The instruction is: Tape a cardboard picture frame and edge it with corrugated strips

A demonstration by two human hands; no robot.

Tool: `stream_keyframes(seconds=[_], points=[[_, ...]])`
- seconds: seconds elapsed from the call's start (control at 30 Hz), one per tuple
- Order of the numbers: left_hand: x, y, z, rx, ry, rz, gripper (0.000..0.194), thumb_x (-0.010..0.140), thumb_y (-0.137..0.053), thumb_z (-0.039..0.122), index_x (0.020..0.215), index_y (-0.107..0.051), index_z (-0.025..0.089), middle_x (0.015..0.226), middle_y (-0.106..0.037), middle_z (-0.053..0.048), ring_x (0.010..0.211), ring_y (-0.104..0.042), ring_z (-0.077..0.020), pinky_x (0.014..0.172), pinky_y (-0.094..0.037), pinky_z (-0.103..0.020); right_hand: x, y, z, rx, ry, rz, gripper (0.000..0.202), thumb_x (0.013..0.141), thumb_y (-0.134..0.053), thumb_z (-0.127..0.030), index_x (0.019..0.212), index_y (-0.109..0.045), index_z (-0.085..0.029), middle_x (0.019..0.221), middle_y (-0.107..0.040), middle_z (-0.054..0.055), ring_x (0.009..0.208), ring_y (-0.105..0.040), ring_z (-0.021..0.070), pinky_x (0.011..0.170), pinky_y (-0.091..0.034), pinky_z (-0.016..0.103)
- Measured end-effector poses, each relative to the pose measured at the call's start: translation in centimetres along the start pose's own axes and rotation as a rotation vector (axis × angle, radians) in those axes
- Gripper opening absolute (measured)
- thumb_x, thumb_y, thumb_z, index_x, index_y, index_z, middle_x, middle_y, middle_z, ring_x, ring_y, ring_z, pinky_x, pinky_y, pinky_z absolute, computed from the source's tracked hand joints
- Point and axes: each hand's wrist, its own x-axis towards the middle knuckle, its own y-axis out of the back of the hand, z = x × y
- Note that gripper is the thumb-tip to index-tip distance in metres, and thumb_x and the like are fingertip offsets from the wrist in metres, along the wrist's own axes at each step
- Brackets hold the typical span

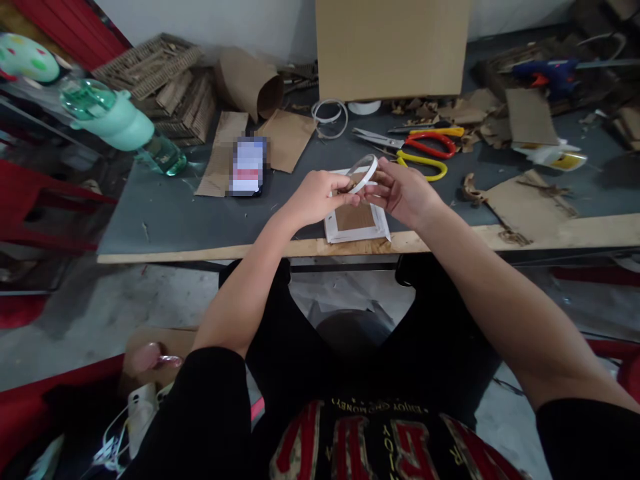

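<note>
Both hands are at a thin white ring point(371, 175) that looks like a narrow roll of tape, held tilted above the table's front edge. My left hand point(316, 197) pinches its lower left side between thumb and fingers. On the other side, the bent fingers of my right hand point(406, 192) close on the ring's right edge. Directly below lies a square cardboard piece with a white border point(357, 233), partly covered by the hands. Just beyond my right hand are scissors with red handles point(430, 143) and a tool with yellow handles point(431, 175).
A phone point(249, 167) lies on cardboard at the left, near a green bottle point(167, 157). Clear rings point(331, 120) and a large cardboard sheet point(393, 50) are at the back. On the right are a blue glue gun point(547, 75), a white glue bottle point(563, 157) and cardboard scraps point(530, 200).
</note>
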Motion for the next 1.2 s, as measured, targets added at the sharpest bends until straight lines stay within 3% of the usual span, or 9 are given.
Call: stream_keyframes(seconds=[0.13, 0.27, 0.33, 0.43, 0.53, 0.7, 0.9, 1.03, 1.2], points=[[-0.2, 0.4, 0.4, 0.027, -0.004, 0.046, 0.015, 0.101, -0.070, 0.024, 0.091, -0.082, 0.021, 0.096, -0.084, -0.003, 0.098, -0.078, -0.0200, 0.093, -0.056, -0.034, 0.5, 0.6, 0.4, -0.272, 0.131, 0.104, 0.018, 0.092, -0.081, -0.032, 0.087, -0.065, -0.025, 0.079, -0.073, -0.001, 0.060, -0.067, 0.0117, 0.064, -0.064, 0.028], [-0.3, 0.4, 0.5, 0.157, 0.035, 0.167, 0.024, 0.102, -0.071, 0.031, 0.081, -0.077, 0.022, 0.075, -0.075, -0.002, 0.084, -0.073, -0.0200, 0.084, -0.054, -0.034, 0.6, 1.7, 0.4, -0.545, 0.434, 0.276, 0.014, 0.092, -0.078, -0.033, 0.102, -0.071, -0.028, 0.087, -0.076, 0.003, 0.079, -0.072, 0.0190, 0.075, -0.063, 0.035], [-0.3, 0.2, 0.6, 0.178, 0.060, 0.149, 0.032, 0.104, -0.071, 0.036, 0.075, -0.074, 0.021, 0.068, -0.069, -0.002, 0.076, -0.070, -0.0192, 0.079, -0.052, -0.034, 0.1, 2.1, 0.0, -0.747, 0.607, 0.194, 0.025, 0.090, -0.082, -0.037, 0.113, -0.076, -0.030, 0.105, -0.079, 0.006, 0.096, -0.074, 0.0245, 0.084, -0.062, 0.039], [-0.3, -0.2, 0.5, 0.123, 0.053, 0.060, 0.037, 0.104, -0.071, 0.044, 0.075, -0.074, 0.022, 0.064, -0.065, -0.001, 0.070, -0.068, -0.0186, 0.076, -0.052, -0.034, -0.7, 2.3, -0.4, -1.010, 0.764, -0.067, 0.021, 0.090, -0.082, -0.041, 0.109, -0.083, -0.031, 0.116, -0.079, 0.006, 0.108, -0.073, 0.0296, 0.091, -0.059, 0.045], [-0.1, -0.2, 0.0, 0.047, -0.001, 0.039, 0.032, 0.100, -0.077, 0.051, 0.085, -0.079, 0.023, 0.072, -0.070, -0.002, 0.079, -0.071, -0.0211, 0.083, -0.056, -0.037, -0.7, 2.4, -0.5, -1.071, 0.772, -0.152, 0.014, 0.095, -0.077, -0.041, 0.099, -0.087, -0.032, 0.105, -0.079, 0.007, 0.103, -0.073, 0.0296, 0.093, -0.057, 0.047], [-0.2, 1.7, -1.3, 0.041, -0.048, 0.141, 0.032, 0.087, -0.092, 0.039, 0.113, -0.081, 0.023, 0.114, -0.081, -0.008, 0.121, -0.071, -0.0298, 0.111, -0.054, -0.045, 0.5, 3.4, -0.7, -0.940, 0.671, -0.058, 0.008, 0.089, -0.085, -0.042, 0.089, -0.086, -0.034, 0.095, -0.078, 0.007, 0.094, -0.072, 0.0306, 0.090, -0.061, 0.050], [-0.1, 2.4, -3.0, 0.069, -0.004, 0.127, 0.013, 0.099, -0.079, 0.034, 0.106, -0.080, 0.023, 0.112, -0.081, -0.006, 0.112, -0.073, -0.0266, 0.105, -0.055, -0.041, 1.0, 4.0, -0.9, -0.795, 0.486, -0.006, 0.009, 0.079, -0.088, -0.024, 0.084, -0.080, -0.024, 0.083, -0.075, 0.002, 0.078, -0.072, 0.0217, 0.079, -0.062, 0.040], [0.2, 1.2, -2.8, 0.101, -0.015, 0.119, 0.015, 0.102, -0.075, 0.038, 0.103, -0.077, 0.023, 0.107, -0.078, -0.007, 0.114, -0.073, -0.0291, 0.107, -0.054, -0.044, 0.8, 4.2, -1.6, -1.078, 0.452, -0.071, 0.018, 0.072, -0.090, -0.015, 0.086, -0.082, -0.023, 0.066, -0.066, -0.001, 0.068, -0.067, 0.0199, 0.078, -0.056, 0.039], [0.2, 0.4, -1.7, 0.078, -0.030, 0.110, 0.018, 0.109, -0.064, 0.039, 0.106, -0.074, 0.025, 0.090, -0.076, -0.004, 0.100, -0.073, -0.0264, 0.103, -0.052, -0.040, 0.5, 4.5, -2.5, -0.986, 0.572, -0.143, 0.044, 0.074, -0.097, -0.025, 0.116, -0.084, -0.025, 0.105, -0.082, 0.005, 0.074, -0.068, 0.0180, 0.083, -0.055, 0.039]])
